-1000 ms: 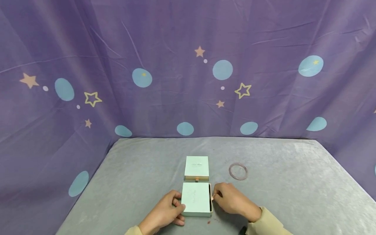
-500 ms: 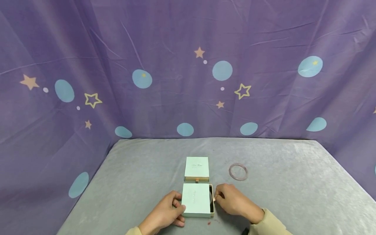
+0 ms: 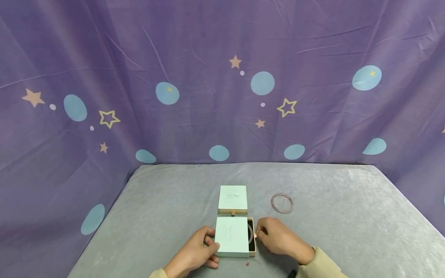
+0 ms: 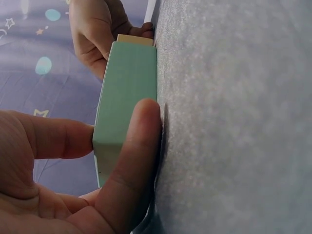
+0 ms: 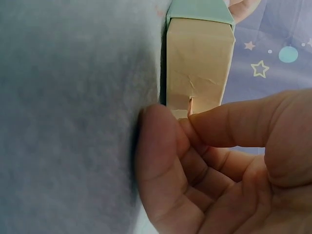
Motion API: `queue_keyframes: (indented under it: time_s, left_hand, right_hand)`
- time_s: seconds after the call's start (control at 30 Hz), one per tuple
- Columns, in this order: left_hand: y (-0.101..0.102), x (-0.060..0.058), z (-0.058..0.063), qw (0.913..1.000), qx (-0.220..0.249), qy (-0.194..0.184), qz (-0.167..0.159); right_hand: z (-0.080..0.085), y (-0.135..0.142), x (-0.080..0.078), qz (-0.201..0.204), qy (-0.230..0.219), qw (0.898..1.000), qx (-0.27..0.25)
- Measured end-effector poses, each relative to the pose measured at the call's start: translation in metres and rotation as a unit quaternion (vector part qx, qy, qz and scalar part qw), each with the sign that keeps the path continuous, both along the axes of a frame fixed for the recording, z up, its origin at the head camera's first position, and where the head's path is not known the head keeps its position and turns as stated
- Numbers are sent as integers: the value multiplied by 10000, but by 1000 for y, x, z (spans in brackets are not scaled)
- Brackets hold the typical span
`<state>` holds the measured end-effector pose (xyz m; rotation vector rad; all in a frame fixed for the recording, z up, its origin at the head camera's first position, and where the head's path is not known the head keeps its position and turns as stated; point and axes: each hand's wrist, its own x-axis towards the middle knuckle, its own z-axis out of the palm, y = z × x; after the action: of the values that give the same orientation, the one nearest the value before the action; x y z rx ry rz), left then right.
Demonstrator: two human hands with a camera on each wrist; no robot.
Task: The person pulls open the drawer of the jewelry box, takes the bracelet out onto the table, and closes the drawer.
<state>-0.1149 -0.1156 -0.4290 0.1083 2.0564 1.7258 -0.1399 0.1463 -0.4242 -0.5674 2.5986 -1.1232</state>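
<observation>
A mint-green drawer-style gift box (image 3: 231,236) lies flat at the table's near side. My left hand (image 3: 196,248) grips its left end, the thumb on the top and other fingers along the side. From the right end a cream drawer (image 5: 200,56) sticks partway out. Part of a pale bangle (image 3: 250,234) shows on the drawer's dark inside; the rest is hidden under the sleeve. My right hand (image 3: 276,237) pinches the small ribbon pull tab (image 5: 190,104) on the drawer's front between thumb and finger.
A second mint-green box (image 3: 233,196), its drawer in, sits just behind the first. A pinkish loose bangle (image 3: 272,203) lies to the right of it. Grey cloth covers the table (image 3: 167,200), and a purple patterned curtain (image 3: 208,116) hangs behind and at the sides.
The drawer has slid farther out to the right, with my right hand moving along on the ribbon. Part of the bangle inside has come into view. My left hand holds its place.
</observation>
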Motion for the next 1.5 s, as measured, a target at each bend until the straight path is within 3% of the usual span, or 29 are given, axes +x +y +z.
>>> queue_keyframes:
  time_s: [0.27, 0.47, 1.5]
  left_hand:
    - [0, 0, -1, 10000, 25, -19, -13]
    - [0, -1, -1, 10000, -44, -80, -24]
    - [0, -1, -1, 10000, -33, -53, 18]
  right_hand:
    - [-2, 6, 0, -41, 268, 9996, 43]
    - [-1, 9, 1, -122, 45, 9999, -19]
    - [-2, 20, 0, -152, -123, 9998, 93]
